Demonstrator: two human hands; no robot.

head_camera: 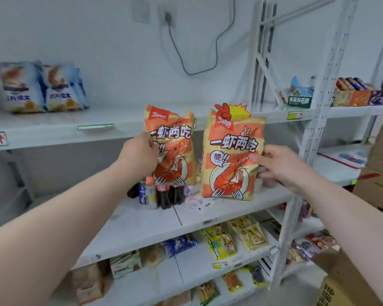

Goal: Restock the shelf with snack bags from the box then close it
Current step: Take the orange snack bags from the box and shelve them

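Note:
I hold two orange and yellow shrimp snack bags upright in front of the white shelf unit. My left hand [139,151] grips the left bag [171,149] by its left edge. My right hand [279,166] pinches the right bag [231,155] at its right edge, thumb on the front. Both bags hang in front of the gap between the upper shelf board [53,131] and the middle shelf board [146,226]. The right bag's bottom is close to the middle board; whether it touches is unclear. A cardboard box corner [341,281] shows at the lower right.
Two blue chip bags [42,87] stand at the left of the upper shelf. Dark bottles and a can [157,195] stand on the middle shelf behind the left bag. Lower shelves hold several small snack packs [237,237]. A white upright post [305,138] and brown cartons [380,173] are at the right.

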